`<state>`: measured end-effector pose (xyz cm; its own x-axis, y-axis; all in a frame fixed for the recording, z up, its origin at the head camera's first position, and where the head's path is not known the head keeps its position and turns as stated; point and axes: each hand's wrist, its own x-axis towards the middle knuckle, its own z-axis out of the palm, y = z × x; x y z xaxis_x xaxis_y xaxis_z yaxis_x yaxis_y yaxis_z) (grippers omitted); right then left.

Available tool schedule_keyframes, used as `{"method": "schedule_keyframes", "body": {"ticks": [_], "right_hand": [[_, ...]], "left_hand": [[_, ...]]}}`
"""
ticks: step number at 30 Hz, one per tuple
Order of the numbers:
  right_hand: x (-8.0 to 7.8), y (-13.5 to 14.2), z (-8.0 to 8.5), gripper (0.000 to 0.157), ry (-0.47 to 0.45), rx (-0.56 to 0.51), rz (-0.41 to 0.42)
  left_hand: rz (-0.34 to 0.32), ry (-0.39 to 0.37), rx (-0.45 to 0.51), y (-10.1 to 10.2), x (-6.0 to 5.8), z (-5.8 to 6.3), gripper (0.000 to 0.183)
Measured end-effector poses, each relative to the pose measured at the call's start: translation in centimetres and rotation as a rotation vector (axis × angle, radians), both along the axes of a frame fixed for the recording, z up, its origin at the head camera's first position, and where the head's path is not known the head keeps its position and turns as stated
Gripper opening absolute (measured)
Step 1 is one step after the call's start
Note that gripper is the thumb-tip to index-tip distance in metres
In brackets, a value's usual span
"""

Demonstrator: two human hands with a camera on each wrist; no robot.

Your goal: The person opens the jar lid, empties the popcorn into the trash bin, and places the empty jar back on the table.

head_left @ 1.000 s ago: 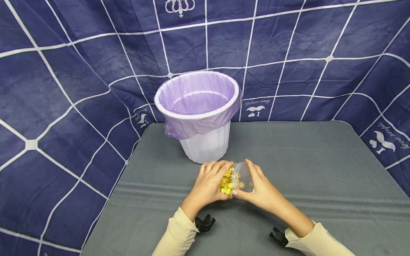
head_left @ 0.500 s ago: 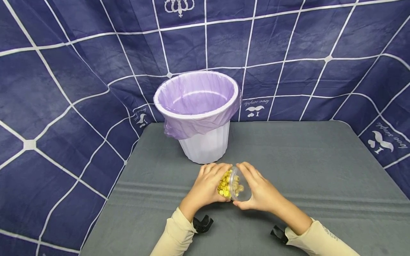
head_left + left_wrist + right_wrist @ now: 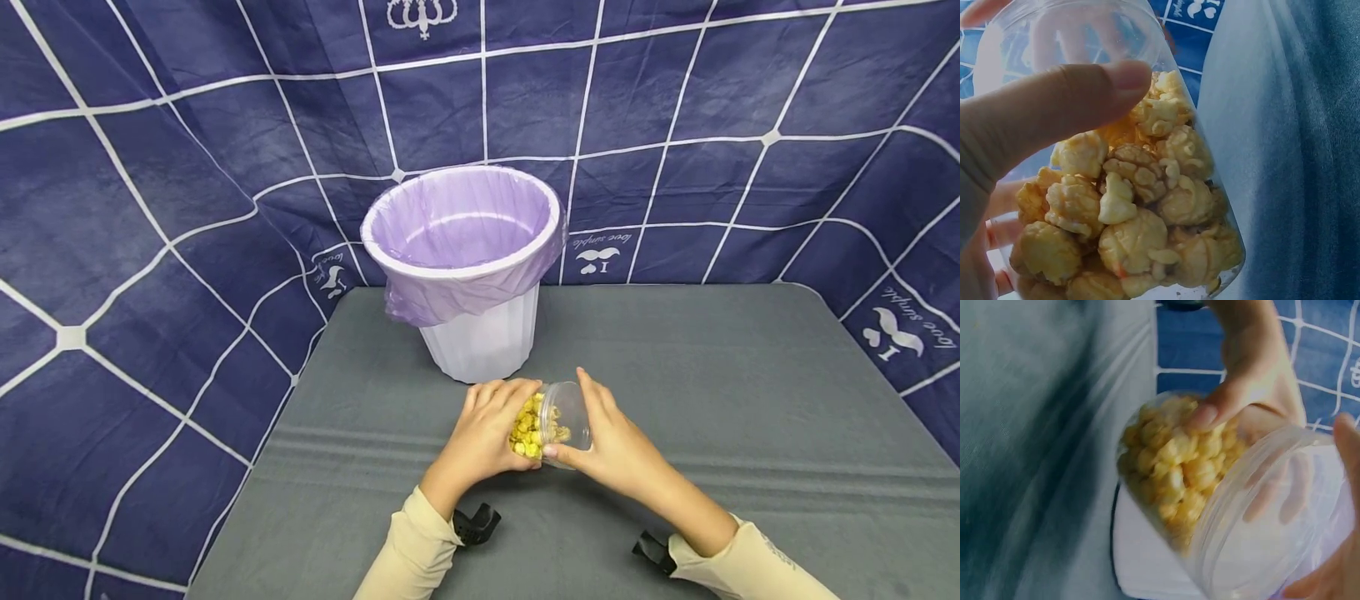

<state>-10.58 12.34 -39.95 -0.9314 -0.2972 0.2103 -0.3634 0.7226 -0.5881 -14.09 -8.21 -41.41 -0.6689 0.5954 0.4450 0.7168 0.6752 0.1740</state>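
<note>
A clear plastic jar (image 3: 1225, 262) of yellow popcorn (image 3: 528, 429) lies tilted between both hands, its lid end toward the right. My left hand (image 3: 480, 429) grips the jar's body, and the thumb crosses the wall in the left wrist view. At the other end is a clear round lid (image 3: 574, 408). My right hand (image 3: 626, 450) holds the lid by its edge, thumb at the near side and fingers at the far side. Popcorn pieces (image 3: 1179, 469) show through the wall in the right wrist view. The palm hides part of the jar's base.
A white bin (image 3: 480, 346) with a purple bag (image 3: 450, 300) folded over its rim stands just beyond the hands. Grey cloth (image 3: 712, 375) covers the table. Blue white-lined fabric (image 3: 675, 108) hangs behind and at both sides.
My right hand's fingers spread lower around the lid half a second ago; now they are turned back, thumb on the lid's near edge. The left hand stays almost still on the jar.
</note>
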Motion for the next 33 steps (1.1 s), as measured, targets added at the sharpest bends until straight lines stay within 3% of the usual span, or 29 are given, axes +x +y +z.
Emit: {"method": "schedule_keyframes", "body": {"ticks": [4, 10, 15, 20, 24, 27, 33], "right_hand": [[0.1, -0.3, 0.3, 0.103, -0.076, 0.003, -0.049], [0.1, -0.4, 0.1, 0.1, -0.039, -0.003, -0.033], [-0.3, 0.1, -0.3, 0.103, 0.115, 0.015, 0.113], [-1.0, 1.1, -0.3, 0.105, 0.311, 0.116, 0.302], [-1.1, 1.5, -0.1, 0.107, 0.344, 0.174, 0.372], [-0.6, 1.3, 0.0, 0.111, 0.25, 0.138, 0.297], [0.3, 0.2, 0.0, 0.102, -0.056, 0.041, -0.009]], "left_hand": [[-0.005, -0.013, 0.0, 0.1, 0.1, -0.1, 0.098], [-0.002, -0.01, -0.016, 0.1, 0.1, -0.1, 0.099], [-0.001, -0.009, -0.027, 0.1, 0.1, -0.1, 0.099], [0.002, -0.004, -0.04, 0.0, 0.2, -0.1, 0.1], [0.008, 0.013, -0.044, 0.0, 0.2, 0.0, 0.099], [0.012, 0.015, -0.043, 0.0, 0.1, 0.0, 0.098], [0.014, 0.013, -0.034, 0.4, 0.1, -0.1, 0.097]]}}
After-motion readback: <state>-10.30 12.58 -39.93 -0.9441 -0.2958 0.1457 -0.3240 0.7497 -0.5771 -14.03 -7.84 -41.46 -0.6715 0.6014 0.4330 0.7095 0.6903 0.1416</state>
